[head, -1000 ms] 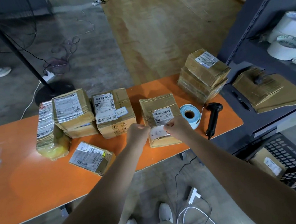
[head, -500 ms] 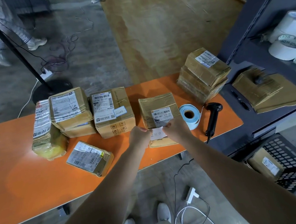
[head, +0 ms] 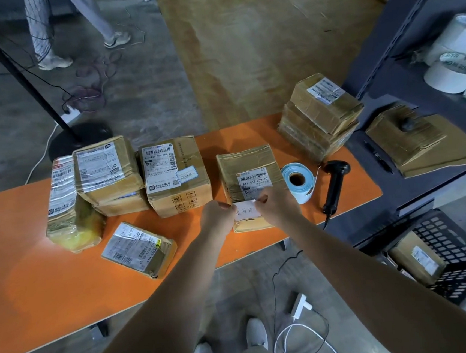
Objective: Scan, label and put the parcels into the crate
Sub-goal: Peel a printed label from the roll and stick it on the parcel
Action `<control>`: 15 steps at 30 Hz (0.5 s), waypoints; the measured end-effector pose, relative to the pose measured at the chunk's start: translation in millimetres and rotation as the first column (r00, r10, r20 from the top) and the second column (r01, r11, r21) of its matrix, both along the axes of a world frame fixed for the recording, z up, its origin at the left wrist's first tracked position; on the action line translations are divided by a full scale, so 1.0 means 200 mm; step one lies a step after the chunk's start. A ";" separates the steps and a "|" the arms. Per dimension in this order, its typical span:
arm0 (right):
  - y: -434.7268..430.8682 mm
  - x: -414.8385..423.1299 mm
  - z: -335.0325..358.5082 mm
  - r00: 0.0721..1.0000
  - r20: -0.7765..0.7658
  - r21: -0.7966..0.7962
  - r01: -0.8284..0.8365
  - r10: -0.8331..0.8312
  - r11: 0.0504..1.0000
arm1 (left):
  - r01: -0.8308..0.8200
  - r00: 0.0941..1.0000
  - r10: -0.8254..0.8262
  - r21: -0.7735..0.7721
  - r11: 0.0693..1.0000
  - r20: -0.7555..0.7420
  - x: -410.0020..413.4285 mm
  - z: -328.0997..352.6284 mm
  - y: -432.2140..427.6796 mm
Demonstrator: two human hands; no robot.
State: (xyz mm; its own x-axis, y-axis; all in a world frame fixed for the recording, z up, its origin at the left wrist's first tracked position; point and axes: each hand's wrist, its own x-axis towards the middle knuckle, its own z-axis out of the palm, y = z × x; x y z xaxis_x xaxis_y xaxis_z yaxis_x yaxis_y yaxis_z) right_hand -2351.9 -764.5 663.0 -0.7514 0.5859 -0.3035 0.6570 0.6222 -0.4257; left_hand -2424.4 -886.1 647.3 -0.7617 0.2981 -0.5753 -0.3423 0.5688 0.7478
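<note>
Brown carton parcel (head: 246, 163), lying flat near the front edge of the orange table (head: 38, 294), printed barcode sticker facing up. Over the near top edge of the parcel, a small white label (head: 246, 209) with handwriting, stretched between two hands. Left hand (head: 218, 216) pinching its left end, right hand (head: 278, 206) pinching its right end, other fingers curled in. Not yet pressed down flat, as far as can be judged.

Probably stiff and rather light; wrapped in glossy tape, so likely a bit slippery on top. Better to grasp by two opposite side walls with both hands, not by the taped top. As for the label, thin and sticky, likely to curl; better to hold at the ends only.

Just right of the parcel, a label roll (head: 297, 178) with blue backing. Further right of the parcel, a black scanner (head: 335, 183), cable hanging down off the table. Behind and right of the parcel, a stack of cartons (head: 320, 116). Left of the parcel, a bigger carton (head: 175, 176), with more packages beyond. Far right of the parcel and lower, on the floor, the black crate (head: 454, 240), at least one carton already inside. Beyond the parcel, grey floor, loose cables and a person's legs (head: 47, 32).
</note>
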 end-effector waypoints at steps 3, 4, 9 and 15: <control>0.03 0.01 0.00 0.999 -0.054 -0.055 0.001 -0.004 0.998 | -0.032 0.998 0.030 0.033 0.999 0.054 0.00 0.02 0.01; 0.03 0.01 0.00 0.998 -0.068 -0.059 -0.004 0.000 0.998 | -0.051 0.996 0.048 0.041 0.998 0.082 0.00 0.03 0.01; 0.01 0.02 -0.02 0.996 -0.092 -0.054 -0.023 0.018 0.998 | -0.125 0.977 0.115 0.045 0.991 0.182 0.00 0.04 0.03; 0.01 0.00 -0.01 1.000 -0.003 -0.077 0.020 -0.020 0.997 | -0.073 0.988 0.067 0.043 0.996 0.141 0.00 0.03 0.01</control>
